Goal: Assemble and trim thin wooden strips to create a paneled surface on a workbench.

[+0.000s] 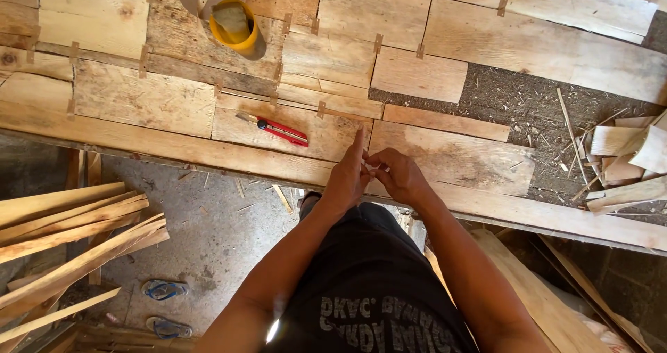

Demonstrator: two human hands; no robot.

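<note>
Both hands meet at the near edge of the tabletop (174,155), about in the middle of its length, over a sheet of thin wood veneer pieces (146,103) that are joined with small strips of brown tape (321,108). The left hand (347,179) is mostly closed, with the index finger stretched forward and lying along the seam between two veneer pieces, the fingertip touching the wood. The right hand (399,176) is curled just beside it, its fingertips pinched together against the left hand's fingers; they seem to hold something very small between them, maybe a bit of tape, but it is too small to tell for sure. A red utility knife (278,128) lies flat on the veneer a little to the left of the hands, near the near edge, its blade end pointing left. Toward the far edge, left of the middle, stands a yellow roll of tape (235,25) with a loose curl of brown tape above it. At the right side the veneer sheet ends and a dark rough surface (542,103) with wood crumbs shows, and at the right edge lies a small pile of veneer scraps (629,155). Below the tabletop, on the concrete floor (215,235), there are long wood strips (69,235) on the left and a pair of blue sandals (165,308)
</note>
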